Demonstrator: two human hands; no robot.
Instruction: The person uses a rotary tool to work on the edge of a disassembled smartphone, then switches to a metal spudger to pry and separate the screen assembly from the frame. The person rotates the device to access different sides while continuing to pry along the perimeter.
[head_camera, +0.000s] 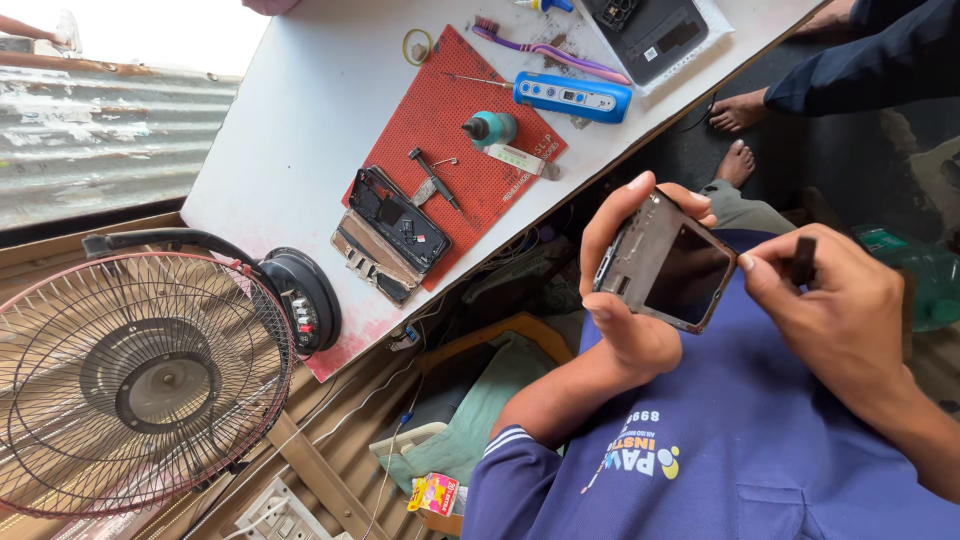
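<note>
Dark glass is facing up at you from the phone (668, 268), which your left hand (630, 300) is gripping around its near edge, thumb hooked over the top and fingers curled under the frame. You are holding it in the air above your lap, off the edge of the white table (300, 110), not resting on anything. Your right hand (835, 310) is pinching a small dark flat piece (803, 258) between thumb and forefinger, just beside the phone's right edge and not quite touching it.

The phone's long axis is running from lower right to upper left, its bare end with the exposed metal frame pointing toward the table and the red mat (450, 130) where a second opened handset (398, 218) is lying.

The risk here, as I judge it, is a drop: you are supporting the phone with one hand only, over the floor, so a slip of that thumb would let it fall. The pinched piece is also small enough to spring free if you are pressing it hard against the edge.
</note>
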